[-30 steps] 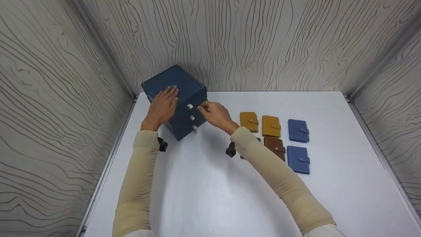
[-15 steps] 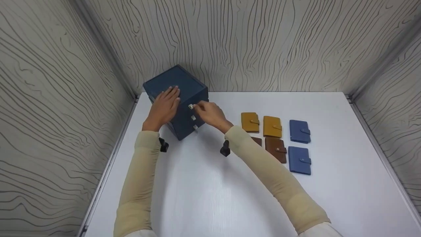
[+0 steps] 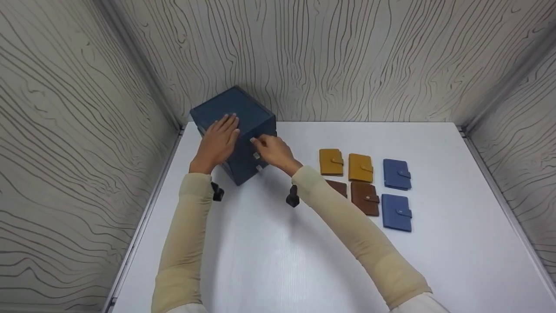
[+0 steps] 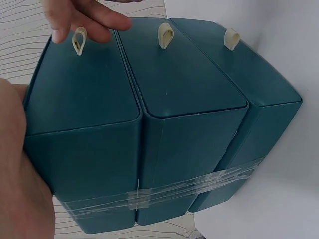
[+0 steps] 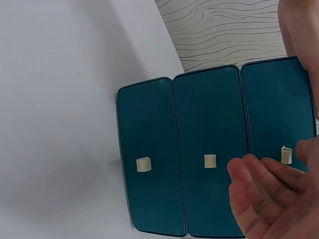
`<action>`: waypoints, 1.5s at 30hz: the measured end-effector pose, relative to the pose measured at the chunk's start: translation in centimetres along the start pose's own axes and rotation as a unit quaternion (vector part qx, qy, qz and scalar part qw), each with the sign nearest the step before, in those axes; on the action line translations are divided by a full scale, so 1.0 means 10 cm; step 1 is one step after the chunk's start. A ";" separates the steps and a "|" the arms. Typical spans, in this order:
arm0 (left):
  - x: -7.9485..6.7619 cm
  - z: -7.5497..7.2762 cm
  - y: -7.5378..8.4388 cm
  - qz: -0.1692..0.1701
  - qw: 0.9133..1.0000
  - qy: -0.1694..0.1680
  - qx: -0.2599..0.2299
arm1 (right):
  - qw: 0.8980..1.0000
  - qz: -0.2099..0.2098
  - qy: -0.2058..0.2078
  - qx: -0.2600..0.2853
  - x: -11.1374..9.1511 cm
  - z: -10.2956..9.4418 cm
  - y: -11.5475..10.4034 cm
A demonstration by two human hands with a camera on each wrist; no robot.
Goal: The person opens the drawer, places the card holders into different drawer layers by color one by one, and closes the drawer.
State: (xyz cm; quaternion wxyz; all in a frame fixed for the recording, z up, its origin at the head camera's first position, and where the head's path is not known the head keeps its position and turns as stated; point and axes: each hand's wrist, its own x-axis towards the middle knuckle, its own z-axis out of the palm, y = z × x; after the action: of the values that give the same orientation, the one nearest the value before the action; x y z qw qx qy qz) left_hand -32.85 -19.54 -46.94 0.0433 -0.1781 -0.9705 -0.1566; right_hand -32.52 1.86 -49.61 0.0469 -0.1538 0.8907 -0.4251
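left hand (image 3: 219, 140): lay flat on top of the dark blue drawer box (image 3: 243, 117), fingers straight and together, gripping nothing. My guess is it was there to pin the box down so it wouldn't slide.

right hand (image 3: 273, 151): was at the top pull tab (image 4: 79, 41) on the box front. In the left wrist view the fingertips (image 4: 84, 20) sat right at the tab; in the right wrist view the tab sat between thumb and fingers. Couldn't tell if it was properly pinched or just touched, but the fingers were curled round it.

drawer box: stood at the back left of the white worktop (image 3: 278, 256), near the wall corner and turned at an angle. It had 3 drawers stacked, each with a small cream loop tab. All 3 fronts looked flush, so none was out yet.

tape: a clear strip (image 4: 164, 191) ran across the side of all 3 drawer shells, probably to hold them together as 1 unit.

card holders: 6 small snap-closure ones were laid out to the right of the box in a tidy grid: 2 yellow (image 3: 331, 161), 2 brown (image 3: 365, 198), 2 blue (image 3: 397, 174). They were paired by colour, well apart from the box. The right forearm covered part of 1 brown one.

writing: no brand, label or text I could read anywhere.

walls: grey wood-grain panels (image 3: 347, 56) on 3 sides.
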 end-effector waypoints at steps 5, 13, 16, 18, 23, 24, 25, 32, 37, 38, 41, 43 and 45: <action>-0.01 0.01 0.00 0.003 1.000 0.004 -0.002 | 0.999 0.017 -0.018 0.030 0.00 0.04 0.02; 0.01 0.01 0.00 0.001 1.000 0.001 -0.005 | 0.997 0.037 -0.021 0.057 0.02 0.04 -0.01; 0.01 0.01 0.00 0.001 1.000 0.000 -0.005 | 0.995 0.049 -0.020 0.079 0.03 0.04 0.00; 0.01 0.00 0.01 0.000 1.000 -0.002 -0.007 | 0.993 0.060 -0.020 0.098 0.03 0.03 0.02; 0.00 0.00 0.02 -0.002 1.000 -0.004 -0.011 | 0.987 0.079 -0.018 0.139 0.04 0.02 0.05; 0.00 0.00 0.03 -0.002 1.000 -0.005 -0.012 | 0.986 0.081 -0.018 0.144 0.04 0.02 0.05; 0.00 0.00 0.03 -0.002 1.000 -0.005 -0.012 | 0.985 0.083 -0.018 0.149 0.04 0.01 0.05; 0.01 -0.04 0.03 0.000 1.000 -0.015 -0.019 | 0.982 0.094 -0.013 0.163 0.04 0.02 0.06; 0.01 -0.05 0.01 0.000 0.999 -0.022 -0.025 | 0.983 0.088 -0.014 0.161 0.01 0.01 0.07; 0.01 -0.05 0.00 0.001 0.999 -0.024 -0.025 | 0.983 0.087 -0.014 0.161 0.00 0.00 0.07; 0.01 -0.06 -0.02 0.002 0.999 -0.028 -0.026 | 0.984 0.081 -0.016 0.157 -0.02 -0.01 0.07; 0.01 -0.07 -0.03 0.003 0.999 -0.030 -0.027 | 0.985 0.077 -0.017 0.153 -0.03 -0.02 0.07; 0.00 -0.07 -0.05 0.004 0.999 -0.031 -0.027 | 0.986 0.075 -0.018 0.146 -0.04 -0.03 0.07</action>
State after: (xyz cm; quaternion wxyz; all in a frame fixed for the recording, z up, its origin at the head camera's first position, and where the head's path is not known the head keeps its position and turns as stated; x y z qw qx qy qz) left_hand -33.06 -20.23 -46.38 0.0092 -0.1876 -0.9661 -0.1772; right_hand -32.39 2.62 -50.03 0.1169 -0.0860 0.8270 -0.5432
